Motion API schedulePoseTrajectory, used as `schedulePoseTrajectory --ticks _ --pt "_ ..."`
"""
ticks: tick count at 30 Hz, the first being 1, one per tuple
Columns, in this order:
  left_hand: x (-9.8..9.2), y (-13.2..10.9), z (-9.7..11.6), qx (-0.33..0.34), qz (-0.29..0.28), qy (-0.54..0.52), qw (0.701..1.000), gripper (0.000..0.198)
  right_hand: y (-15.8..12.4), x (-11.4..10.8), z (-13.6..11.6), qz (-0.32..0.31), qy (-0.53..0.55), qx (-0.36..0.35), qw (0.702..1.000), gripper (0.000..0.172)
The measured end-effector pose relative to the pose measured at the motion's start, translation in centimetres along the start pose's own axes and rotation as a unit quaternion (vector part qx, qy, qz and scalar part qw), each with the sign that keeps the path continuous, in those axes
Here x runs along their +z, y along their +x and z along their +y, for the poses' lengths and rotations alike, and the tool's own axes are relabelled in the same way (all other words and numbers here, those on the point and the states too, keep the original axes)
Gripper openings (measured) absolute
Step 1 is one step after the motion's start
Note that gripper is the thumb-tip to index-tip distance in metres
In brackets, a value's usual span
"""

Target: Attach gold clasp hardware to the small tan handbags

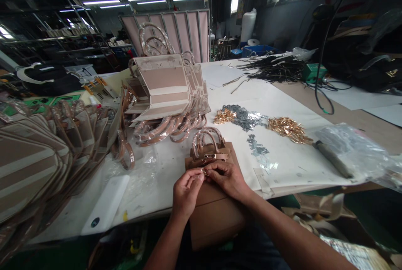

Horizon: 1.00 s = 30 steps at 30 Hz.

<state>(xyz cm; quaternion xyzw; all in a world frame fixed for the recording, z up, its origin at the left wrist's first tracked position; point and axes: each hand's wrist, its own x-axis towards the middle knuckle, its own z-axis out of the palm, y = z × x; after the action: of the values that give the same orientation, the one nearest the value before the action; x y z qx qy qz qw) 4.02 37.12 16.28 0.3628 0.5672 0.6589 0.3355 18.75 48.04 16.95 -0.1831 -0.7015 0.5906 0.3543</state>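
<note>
A brown handbag point(210, 211) lies at the table's front edge, its wrapped handles pointing away from me. My left hand point(187, 188) and my right hand point(228, 177) meet over its upper part. Between their pinched fingertips is a small gold metal piece point(204, 172), which both hands grip. Just beyond the fingers, a strap with gold hardware point(216, 157) crosses the bag. The exact shape of the small piece is partly hidden by the fingers.
Gold fittings point(289, 129) and flat silver plates point(246, 118) lie in piles beyond the bag. Unfinished bag panels point(166, 81) are stacked behind it, with more panels point(28, 161) at left. A white device point(106, 203) and a plastic bag point(351, 148) flank the work.
</note>
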Motion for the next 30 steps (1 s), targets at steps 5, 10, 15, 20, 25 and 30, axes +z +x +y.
schedulePoseTrajectory --ticks 5,10,15,20,25,30 --pt "-0.9 0.4 0.3 -0.025 -0.022 0.027 0.999 0.035 0.1 -0.3 -0.3 -0.026 0.063 0.046 0.997 0.029" --pt "-1.7 1.3 0.8 -0.059 -0.075 0.052 0.994 0.035 0.1 -0.6 -0.4 -0.053 0.067 0.051 0.995 0.032" --pt "-1.5 1.6 0.7 -0.045 -0.072 0.083 0.993 0.029 0.2 -0.8 -0.1 -0.050 0.057 0.032 0.997 0.032" --pt "-1.2 1.3 0.4 0.010 -0.055 0.150 0.987 0.024 0.2 -0.8 -0.6 -0.031 -0.030 -0.015 0.999 0.031" --pt "-1.0 1.1 0.4 0.028 -0.042 0.166 0.985 0.023 0.2 -0.7 -0.8 -0.026 -0.067 -0.036 0.997 0.030" --pt "-0.8 1.2 0.3 0.015 -0.039 0.158 0.987 0.025 0.1 -0.6 -0.9 -0.019 -0.064 -0.034 0.997 0.030"
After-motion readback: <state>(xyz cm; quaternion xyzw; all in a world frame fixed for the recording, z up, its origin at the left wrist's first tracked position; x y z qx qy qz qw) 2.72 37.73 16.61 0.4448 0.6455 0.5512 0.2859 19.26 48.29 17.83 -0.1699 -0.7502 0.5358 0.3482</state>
